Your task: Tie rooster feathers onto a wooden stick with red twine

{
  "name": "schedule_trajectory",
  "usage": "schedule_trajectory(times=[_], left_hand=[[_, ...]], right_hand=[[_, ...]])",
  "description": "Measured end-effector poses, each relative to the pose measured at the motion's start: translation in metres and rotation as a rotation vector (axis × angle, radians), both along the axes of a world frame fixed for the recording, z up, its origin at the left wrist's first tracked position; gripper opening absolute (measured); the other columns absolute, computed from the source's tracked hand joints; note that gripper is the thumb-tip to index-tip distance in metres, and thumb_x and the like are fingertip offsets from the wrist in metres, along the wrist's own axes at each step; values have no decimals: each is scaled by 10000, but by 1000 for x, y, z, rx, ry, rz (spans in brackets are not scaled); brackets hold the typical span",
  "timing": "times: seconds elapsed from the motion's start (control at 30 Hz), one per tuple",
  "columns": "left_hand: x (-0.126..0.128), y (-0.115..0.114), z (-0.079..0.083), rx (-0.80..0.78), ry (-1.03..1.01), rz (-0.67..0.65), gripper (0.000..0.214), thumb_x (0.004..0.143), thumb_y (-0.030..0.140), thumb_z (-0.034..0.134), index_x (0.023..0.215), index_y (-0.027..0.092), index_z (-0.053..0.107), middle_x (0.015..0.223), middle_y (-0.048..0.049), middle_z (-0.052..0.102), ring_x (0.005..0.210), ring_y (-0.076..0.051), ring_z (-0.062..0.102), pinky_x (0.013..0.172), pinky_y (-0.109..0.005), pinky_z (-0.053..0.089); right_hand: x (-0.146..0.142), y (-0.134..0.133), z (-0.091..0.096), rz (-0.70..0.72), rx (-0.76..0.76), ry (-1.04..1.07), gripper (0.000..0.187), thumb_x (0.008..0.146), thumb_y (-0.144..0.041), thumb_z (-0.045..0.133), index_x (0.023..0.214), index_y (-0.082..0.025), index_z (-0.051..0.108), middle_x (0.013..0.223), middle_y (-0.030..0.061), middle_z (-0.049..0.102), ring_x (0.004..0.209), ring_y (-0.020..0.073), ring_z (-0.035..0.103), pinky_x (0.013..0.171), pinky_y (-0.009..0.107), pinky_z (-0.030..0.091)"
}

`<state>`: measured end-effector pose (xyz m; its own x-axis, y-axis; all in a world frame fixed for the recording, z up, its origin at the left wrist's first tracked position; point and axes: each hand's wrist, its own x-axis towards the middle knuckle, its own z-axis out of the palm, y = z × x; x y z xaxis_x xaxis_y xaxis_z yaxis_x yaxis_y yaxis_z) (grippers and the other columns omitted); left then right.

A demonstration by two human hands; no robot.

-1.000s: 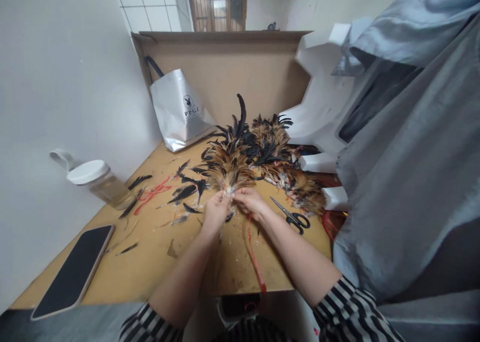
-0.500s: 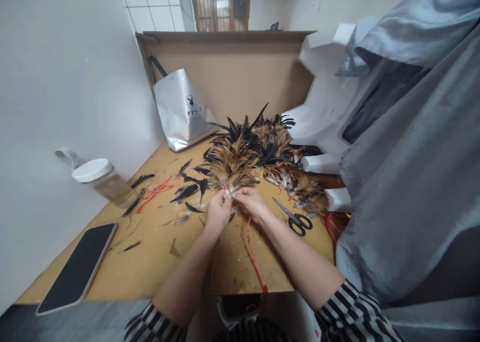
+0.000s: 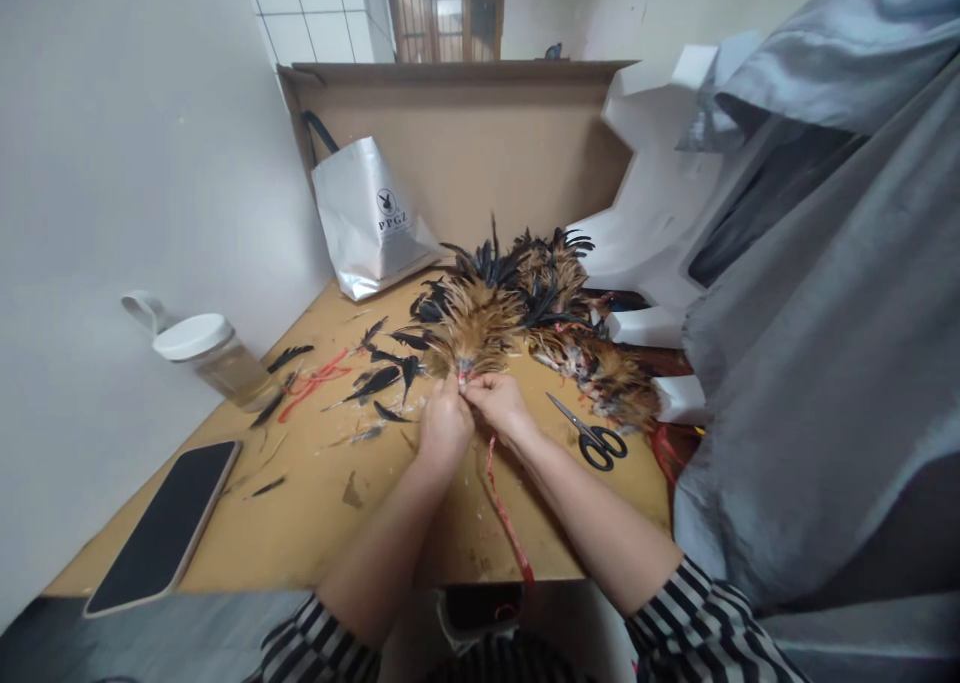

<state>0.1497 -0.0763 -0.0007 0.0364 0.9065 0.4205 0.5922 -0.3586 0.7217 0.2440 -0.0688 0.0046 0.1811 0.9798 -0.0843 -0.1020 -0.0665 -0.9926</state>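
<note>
A bundle of brown and black feathers [image 3: 480,318] fans out away from me at the middle of the table. My left hand [image 3: 445,421] is closed around the pale quill end of the bundle. Close beside it, my right hand [image 3: 495,403] pinches at the same tied end, where a bit of red shows. From under my right hand a red plastic strip [image 3: 502,508] runs down over the table's front edge. Whether my right fingers grip the strip or the quills is hidden. Black-handled scissors [image 3: 591,433] lie to the right of my right hand.
More feather bundles [image 3: 600,368] lie at the right. Loose black feathers [image 3: 379,383] and red strips [image 3: 311,388] are scattered left. A phone [image 3: 165,528], a lidded jar [image 3: 225,363] and a silver bag [image 3: 371,228] stand or lie leftward. Grey cloth [image 3: 817,363] hangs right.
My hands have drawn closer together at the tied end, the left one turning more over it. The feather bundle has shifted and tilted slightly to the right.
</note>
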Motion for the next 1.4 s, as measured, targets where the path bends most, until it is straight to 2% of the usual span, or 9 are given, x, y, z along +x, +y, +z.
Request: schedule_trajectory(times=[0.1,0.23,0.43,0.5,0.67,0.77,0.93,1.17,1.4], left_hand=[[3,-5,0,6,67,15,458,731,109,457,1178,134,552,928,-151,571,920,-282,545,805,-351,395],[2,-6,-1,12,89,-23,568,688,91,476,1254,125,506,1018,-172,560,966,-302,535,840,-385,400],[-2,2,-5,-59,-228,-123,513,621,91,551,1125,168,611,957,-104,592,925,-249,552,853,-357,413],[-1,5,-4,-168,-420,-174,505,599,103,594,1100,166,615,905,-79,603,809,-203,568,772,-325,446],[-3,6,6,-638,-929,-380,349,668,305,652,965,125,624,702,-36,575,536,-92,496,493,-211,411],[-5,7,11,-726,-1041,-461,344,647,384,690,829,98,632,658,-33,560,486,-56,446,398,-156,311],[-3,7,9,-639,-967,-417,364,647,425,686,778,93,613,570,5,533,373,-14,306,334,-149,160],[1,8,0,-534,-906,-323,361,643,459,671,720,120,574,442,60,455,311,-15,255,335,-169,177],[4,9,-6,-462,-889,-319,357,671,408,653,883,132,571,508,58,510,334,-19,292,368,-169,240]], right_hand=[[-2,-2,2,10,-2,56,234,535,-268,632,444,-181,435,369,-74,390,365,49,282,392,207,208],[-2,-3,3,17,2,134,242,519,-263,648,433,-184,436,394,-56,434,381,59,325,400,209,241],[3,2,1,24,-14,187,213,480,-285,717,500,-160,545,474,-16,544,430,80,433,440,209,318],[7,3,1,37,-5,204,236,469,-302,738,520,-153,562,493,-5,563,438,80,447,438,204,317],[16,1,4,187,2,317,261,491,-323,738,585,-140,577,523,1,575,418,70,452,409,194,291],[18,0,5,243,3,290,248,538,-320,712,561,-139,546,458,-26,526,341,33,344,353,183,176],[20,0,2,277,-7,275,219,561,-308,690,593,-139,555,434,-51,498,309,13,240,334,193,78],[20,0,3,223,-87,248,263,565,-362,688,550,-142,545,392,-56,459,310,11,183,336,201,62],[16,-2,5,187,-111,304,332,562,-402,709,521,-144,504,403,-41,489,305,11,206,332,202,67]])
